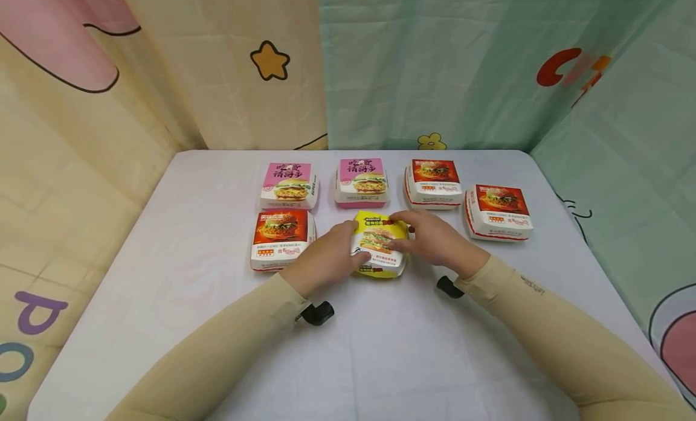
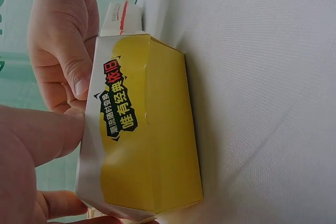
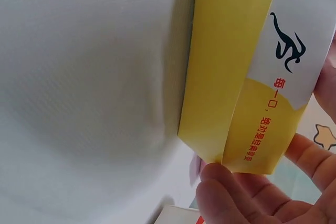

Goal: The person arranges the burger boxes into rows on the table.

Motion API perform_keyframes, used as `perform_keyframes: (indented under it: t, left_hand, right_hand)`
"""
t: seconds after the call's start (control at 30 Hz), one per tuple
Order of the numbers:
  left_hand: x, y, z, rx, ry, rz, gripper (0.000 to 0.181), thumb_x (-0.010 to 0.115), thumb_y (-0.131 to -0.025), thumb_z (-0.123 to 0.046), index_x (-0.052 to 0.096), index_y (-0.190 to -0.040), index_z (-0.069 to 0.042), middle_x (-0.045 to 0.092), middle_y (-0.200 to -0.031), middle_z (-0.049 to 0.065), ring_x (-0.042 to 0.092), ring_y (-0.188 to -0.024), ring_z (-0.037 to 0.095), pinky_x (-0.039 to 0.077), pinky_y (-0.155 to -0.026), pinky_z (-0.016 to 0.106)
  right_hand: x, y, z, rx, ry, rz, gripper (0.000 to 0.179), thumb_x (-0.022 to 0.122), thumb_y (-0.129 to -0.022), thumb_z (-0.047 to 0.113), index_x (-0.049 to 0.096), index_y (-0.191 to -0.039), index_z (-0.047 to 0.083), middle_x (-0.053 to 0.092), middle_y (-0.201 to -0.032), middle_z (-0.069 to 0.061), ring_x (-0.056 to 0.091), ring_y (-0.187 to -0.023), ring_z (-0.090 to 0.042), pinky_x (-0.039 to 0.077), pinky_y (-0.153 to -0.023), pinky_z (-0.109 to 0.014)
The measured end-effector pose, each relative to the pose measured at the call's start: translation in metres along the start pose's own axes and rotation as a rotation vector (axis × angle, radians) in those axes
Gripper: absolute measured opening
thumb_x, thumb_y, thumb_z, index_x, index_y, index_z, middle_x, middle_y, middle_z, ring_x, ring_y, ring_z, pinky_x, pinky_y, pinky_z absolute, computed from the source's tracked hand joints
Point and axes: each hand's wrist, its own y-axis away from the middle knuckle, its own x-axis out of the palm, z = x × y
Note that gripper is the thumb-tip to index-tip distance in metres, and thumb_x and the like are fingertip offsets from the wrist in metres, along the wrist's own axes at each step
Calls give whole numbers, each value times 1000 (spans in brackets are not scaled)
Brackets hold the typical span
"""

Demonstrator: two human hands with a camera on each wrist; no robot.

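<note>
A yellow and white burger box (image 1: 379, 243) stands on the white tabletop with a burger printed on its lid. My left hand (image 1: 333, 255) grips its left side, the thumb lying over the lid's edge in the left wrist view. From the right, my right hand (image 1: 435, 238) holds the box, its thumb on the lid and its fingers around the far right corner. In the right wrist view, curled fingertips (image 3: 218, 190) touch a corner of the yellow box (image 3: 236, 87). The lid appears closed.
Two pink burger boxes (image 1: 288, 185) stand in the back row, beside a red-topped one (image 1: 433, 182). Another red-topped box (image 1: 497, 212) sits at the right, and a third (image 1: 280, 237) is near my left wrist. Printed curtains (image 1: 380, 70) surround the table (image 1: 206, 228).
</note>
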Motion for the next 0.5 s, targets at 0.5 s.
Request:
perform_keyframes:
  t: [0.5]
  left_hand:
    - [1, 8, 3, -97, 42, -43, 85, 71, -99, -48, 31, -163, -8, 46, -161, 13, 56, -132, 28, 47, -118, 51]
  right_hand:
    - [3, -8, 10, -58, -6, -11, 60, 77, -97, 40, 58, -149, 15, 57, -140, -13, 63, -119, -28, 58, -100, -44]
